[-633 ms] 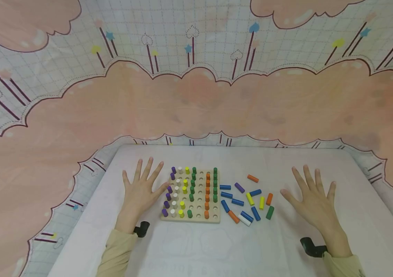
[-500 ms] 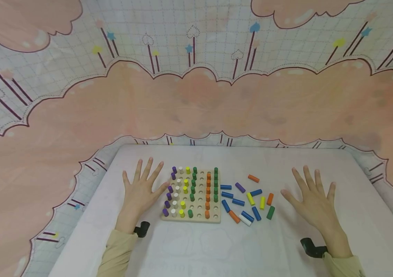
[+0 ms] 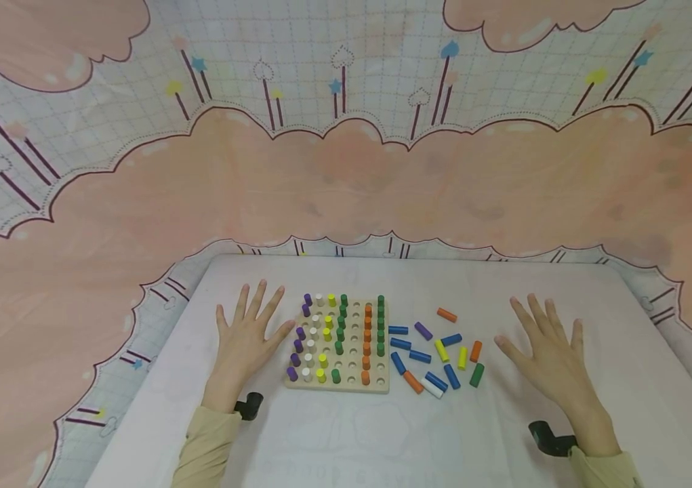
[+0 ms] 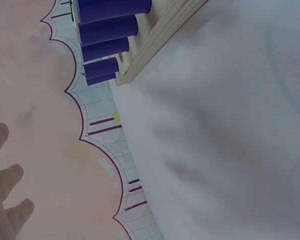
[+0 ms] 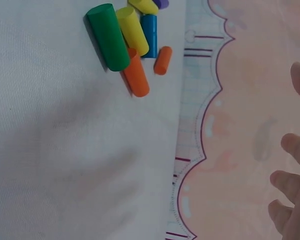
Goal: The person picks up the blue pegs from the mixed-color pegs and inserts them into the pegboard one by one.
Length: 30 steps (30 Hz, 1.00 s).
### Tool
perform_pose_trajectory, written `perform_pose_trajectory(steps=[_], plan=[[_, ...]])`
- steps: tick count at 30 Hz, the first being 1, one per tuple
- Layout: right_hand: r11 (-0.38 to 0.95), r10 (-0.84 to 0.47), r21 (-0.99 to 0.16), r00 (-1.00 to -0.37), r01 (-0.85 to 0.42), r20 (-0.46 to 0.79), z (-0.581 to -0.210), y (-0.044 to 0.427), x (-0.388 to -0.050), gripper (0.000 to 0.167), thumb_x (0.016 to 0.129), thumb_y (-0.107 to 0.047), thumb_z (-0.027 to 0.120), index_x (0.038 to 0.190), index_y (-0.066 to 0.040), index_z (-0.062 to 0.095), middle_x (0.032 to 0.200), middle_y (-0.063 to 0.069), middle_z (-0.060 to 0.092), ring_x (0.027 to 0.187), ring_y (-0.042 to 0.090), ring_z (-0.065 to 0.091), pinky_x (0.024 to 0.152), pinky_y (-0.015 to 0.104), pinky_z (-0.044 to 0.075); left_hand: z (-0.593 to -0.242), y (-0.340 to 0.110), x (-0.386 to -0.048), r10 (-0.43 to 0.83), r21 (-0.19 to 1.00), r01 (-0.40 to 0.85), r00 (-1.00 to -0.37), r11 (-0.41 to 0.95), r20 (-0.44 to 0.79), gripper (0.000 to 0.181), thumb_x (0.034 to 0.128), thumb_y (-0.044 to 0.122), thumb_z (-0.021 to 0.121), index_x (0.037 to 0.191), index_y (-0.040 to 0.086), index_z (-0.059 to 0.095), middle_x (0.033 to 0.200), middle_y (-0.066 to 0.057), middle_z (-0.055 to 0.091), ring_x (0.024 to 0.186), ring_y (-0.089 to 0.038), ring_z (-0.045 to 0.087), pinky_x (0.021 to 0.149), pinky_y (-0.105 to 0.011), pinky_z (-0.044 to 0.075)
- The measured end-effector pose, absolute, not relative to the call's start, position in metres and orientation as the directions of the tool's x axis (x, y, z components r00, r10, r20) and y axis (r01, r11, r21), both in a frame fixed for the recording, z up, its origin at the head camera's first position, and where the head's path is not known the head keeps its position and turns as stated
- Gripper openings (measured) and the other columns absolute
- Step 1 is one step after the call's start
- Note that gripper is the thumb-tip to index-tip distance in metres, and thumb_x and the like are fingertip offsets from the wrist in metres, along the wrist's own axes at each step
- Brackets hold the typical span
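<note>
A wooden pegboard [image 3: 346,386] lies in the middle of the table, with columns of purple, white, yellow, green and orange pegs standing in it and some bare holes between. My left hand [image 3: 245,344] is spread just left of the board, thumb near the purple pegs [image 4: 107,30], holding nothing. To the board's right lie loose pegs: several blue ones, a purple peg [image 3: 423,331], yellow, orange and white ones, and a green peg [image 3: 476,375]. Right of these, my right hand [image 3: 550,359] is spread with nothing in it. Its fingertips [image 5: 295,145] show at the edge of the right wrist view.
A white cloth covers the table [image 3: 346,440]. Behind it hangs a pink and white patterned curtain [image 3: 346,183]. Black wrist cameras [image 3: 250,406] are strapped on both wrists. Hand shadows fall on the cloth.
The fingers of my right hand have drawn slightly closer and shifted a little left. My left hand has moved slightly left, away from the board. The pegs and board stay put.
</note>
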State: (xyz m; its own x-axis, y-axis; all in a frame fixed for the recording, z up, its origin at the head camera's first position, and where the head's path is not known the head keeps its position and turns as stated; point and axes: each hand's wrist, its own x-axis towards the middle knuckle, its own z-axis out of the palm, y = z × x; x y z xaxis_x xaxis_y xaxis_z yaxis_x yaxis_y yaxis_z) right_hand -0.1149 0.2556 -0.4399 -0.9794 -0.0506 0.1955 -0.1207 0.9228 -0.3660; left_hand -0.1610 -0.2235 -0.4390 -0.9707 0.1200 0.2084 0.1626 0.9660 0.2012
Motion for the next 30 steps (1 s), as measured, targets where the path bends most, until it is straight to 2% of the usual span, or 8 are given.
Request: perform_pose_trajectory(steps=[10, 19, 30], plan=[[0.913, -0.078, -0.372, -0.968, -0.165, 0.237, -0.439, 0.254, -0.116, 0.075, 0.092, -0.044, 0.056, 0.153, -0.016, 0.023, 0.158, 0.024, 0.021, 0.149, 0.042, 0.006, 0.114, 0.066, -0.013, -0.442, -0.226, -0.161, 0.125, 0.297, 0.169, -0.979, 0.940, 0.159, 0.067, 0.0940, 0.058, 0.044, 0.153, 0.034, 0.022, 0.164, -0.004, 0.011, 0.151, -0.034, 0.005, 0.113, -0.071, 0.001], [0.904, -0.105, -0.381, -0.964, -0.195, 0.244, -0.435, 0.252, -0.121, 0.072, 0.091, -0.038, 0.060, 0.152, -0.014, 0.028, 0.153, 0.026, 0.031, 0.146, 0.044, 0.017, 0.117, 0.065, -0.005, -0.447, -0.228, -0.163, 0.159, 0.405, 0.193, -0.980, 0.894, 0.118, 0.062, 0.0976, 0.050, 0.043, 0.153, 0.028, 0.024, 0.163, -0.008, 0.016, 0.148, -0.040, 0.017, 0.110, -0.070, 0.023], [0.891, -0.134, -0.402, -0.969, -0.210, 0.208, -0.435, 0.247, -0.130, 0.070, 0.090, -0.032, 0.063, 0.149, -0.012, 0.032, 0.149, 0.029, 0.035, 0.143, 0.045, 0.021, 0.117, 0.066, 0.000, -0.450, -0.229, -0.160, 0.168, 0.583, 0.155, -0.985, 0.797, 0.033, 0.061, 0.0980, 0.045, 0.046, 0.152, 0.023, 0.029, 0.160, -0.014, 0.022, 0.144, -0.044, 0.023, 0.108, -0.072, 0.021]])
